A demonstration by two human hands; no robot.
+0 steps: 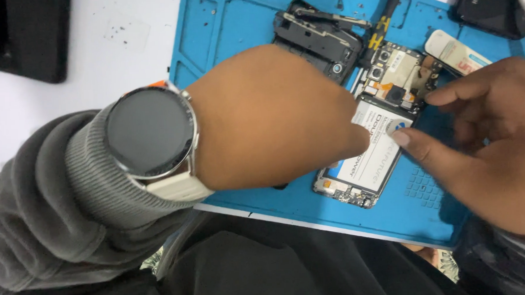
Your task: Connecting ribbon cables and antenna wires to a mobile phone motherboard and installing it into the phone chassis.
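we take the opened phone (pixel 370 155) as our landmark: it lies back-off on the blue repair mat (pixel 241 26), with its white-labelled battery (pixel 374 152) facing up and the bare camera board (pixel 396 73) at its far end.

our left hand (pixel 267 115) comes in from the near-left of the phone and covers its left edge; the fingers are curled under and hidden from us, so we cannot tell whether they grip the frame or only press on it. a round dark wristwatch (pixel 148 134) sits on that wrist, above a grey sleeve. our right hand (pixel 489 139) reaches in from the right of the phone, fingers spread loosely and holding nothing, one fingertip (pixel 402 138) resting on the battery's upper right corner and another at the board's right edge.

beyond the phone lies its removed black inner cover (pixel 317 38); to the far right of it, a white strip-like part (pixel 457 52).

the risk, as we judge it: prying at that corner could bend the battery, or a slipping finger could snag the thin orange flex cable (pixel 382 86) just above it. the left hand hides the frame, so a shift there would go unseen.
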